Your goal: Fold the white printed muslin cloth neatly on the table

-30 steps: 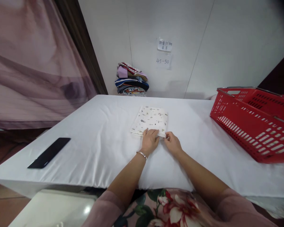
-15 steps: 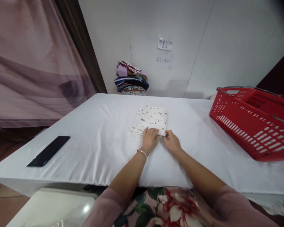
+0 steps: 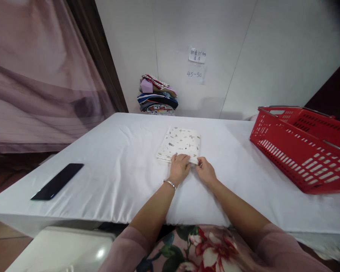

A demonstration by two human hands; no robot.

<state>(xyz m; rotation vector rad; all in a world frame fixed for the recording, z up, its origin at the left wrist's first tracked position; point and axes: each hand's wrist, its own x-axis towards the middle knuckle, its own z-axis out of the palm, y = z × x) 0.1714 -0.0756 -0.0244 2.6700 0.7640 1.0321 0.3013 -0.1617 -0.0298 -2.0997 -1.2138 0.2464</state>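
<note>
A white folded cloth [image 3: 181, 141] with small scattered prints lies in the middle of the table, its layers showing along the near edge. My left hand [image 3: 180, 166], with a bracelet at the wrist, rests on that near edge, fingers laid out over the fabric. Close beside it, my right hand [image 3: 205, 169] pinches the cloth's near right corner between thumb and fingers. The undersides of the fingers are hidden.
The table [image 3: 124, 170] has a white covering. A red basket [image 3: 297, 151] stands at the right, a dark flat object [image 3: 58, 181] lies at the left. Behind the far edge is a stack of folded fabrics [image 3: 158, 96]. A white stool-like surface [image 3: 65, 247] sits below left.
The camera has tipped very slightly. Both hands stay at the cloth's near edge, and the cloth looks the same.
</note>
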